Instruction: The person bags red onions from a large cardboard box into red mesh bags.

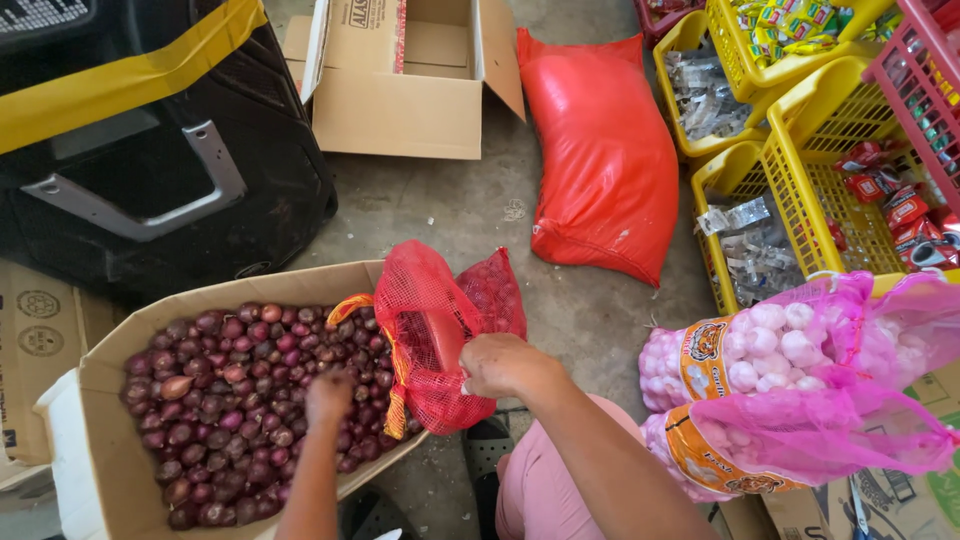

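- The left hand (328,397) is down among the shallots (235,400) in the near-left cardboard box (100,460); whether its fingers are closed on any cannot be told.
- The right hand (505,365) pinches the red mesh bag (430,340) by its rim, just right of the box.
- Filling appears under way; the next handful needs the bag's mouth held wide.

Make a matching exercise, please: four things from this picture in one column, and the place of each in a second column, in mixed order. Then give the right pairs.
Things
1. left hand
2. right hand
3. red sack
4. pink net bags of garlic

Places
A. lying on the concrete floor beside the yellow baskets
B. on the small red onions in the cardboard box
C. at the right edge of the view, below the yellow baskets
D. gripping the red net bag at the box's corner

Pairs: 1-B, 2-D, 3-A, 4-C
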